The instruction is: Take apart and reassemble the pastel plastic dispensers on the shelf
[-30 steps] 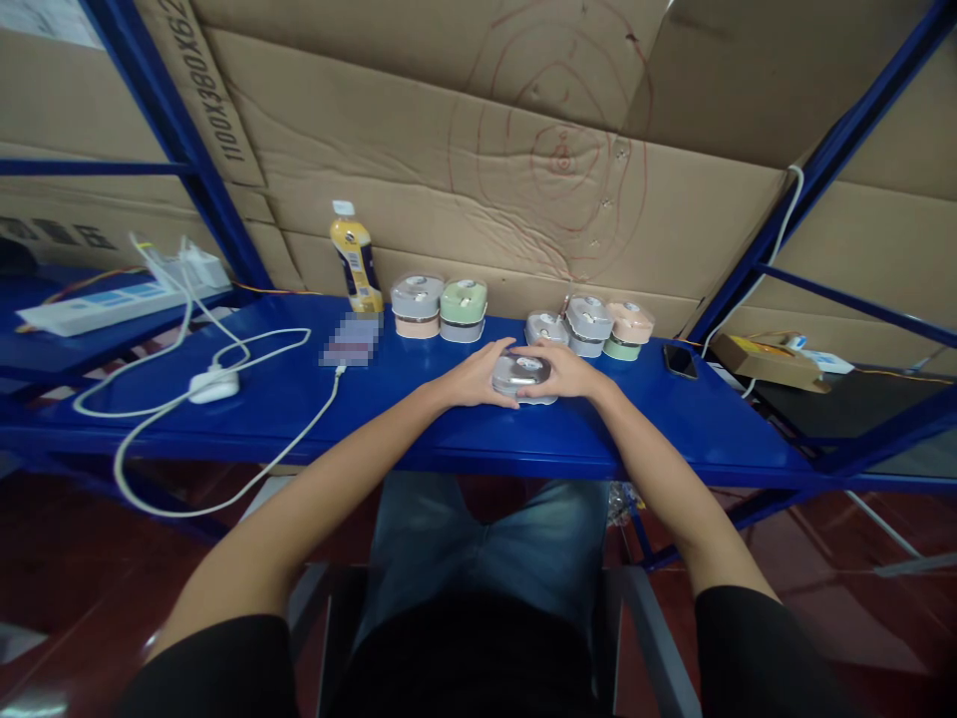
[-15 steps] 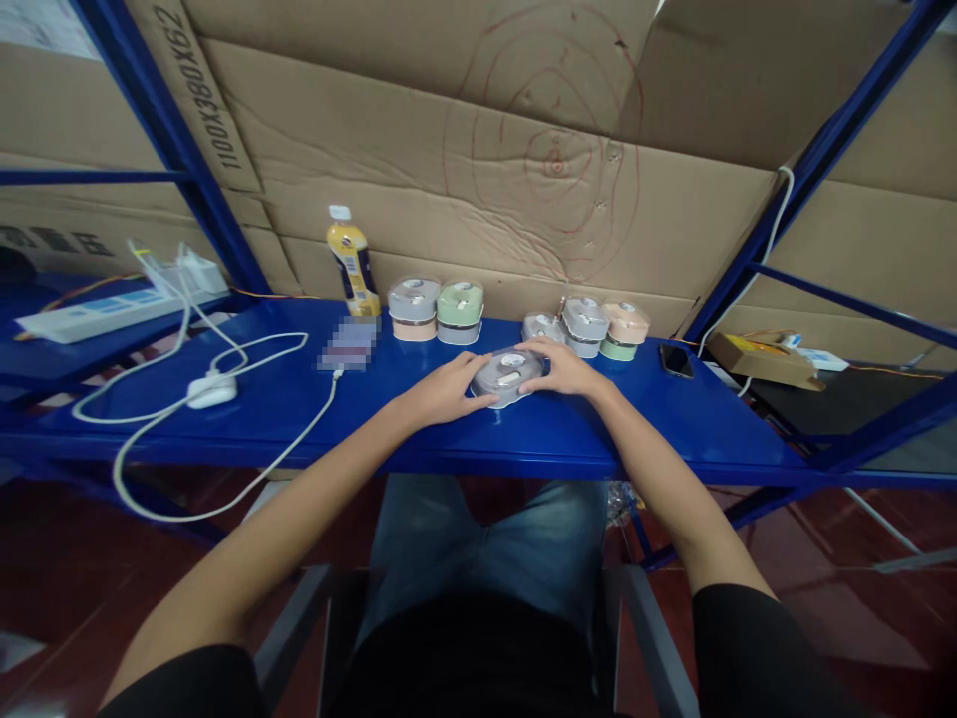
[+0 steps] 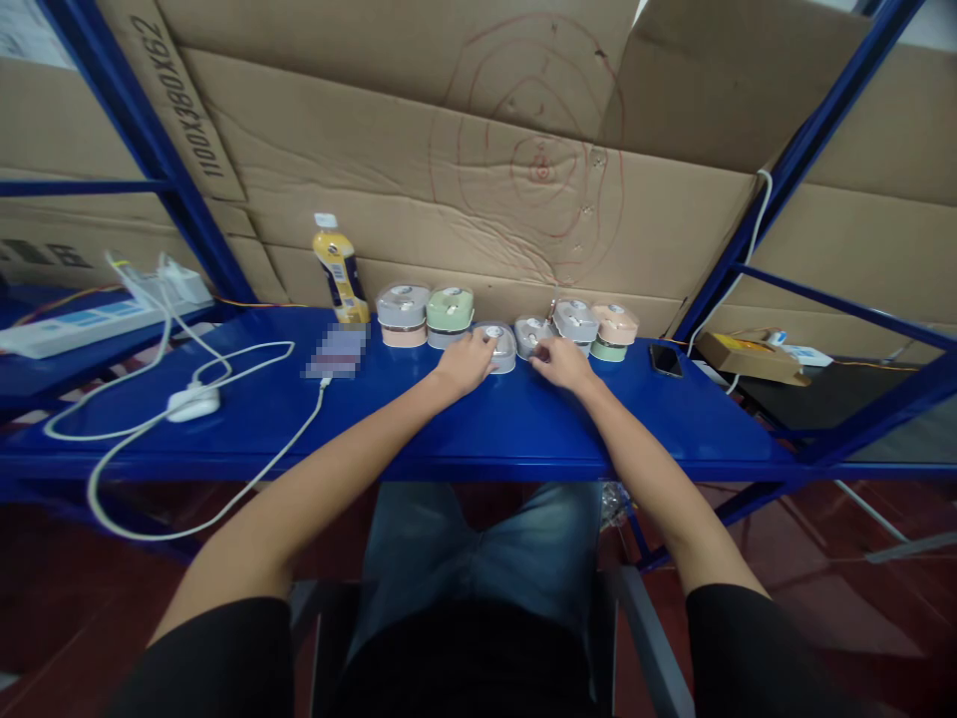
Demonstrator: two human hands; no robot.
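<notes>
A grey lidded box with a clear top stands on the blue table, towards the back. My left hand grips its left side, fingers bent over the lid edge. Just to its right is a second grey lidded box. My right hand is at that box's front right, fingers curled against it; its fingertips are partly hidden. Behind my left hand stand a grey box on a pink one and a green box on a grey one. Behind my right hand are a grey stack and a pink box on a green one.
At the back left stands a yellow drink bottle, with a blurred-out flat object before it. A white cable and charger lie on the left. A phone rests on the right. Cardboard walls the back.
The grey box that both hands held near the front has moved back, beside the other grey box. My left hand stays on it; my right hand has gone over to the other one.
</notes>
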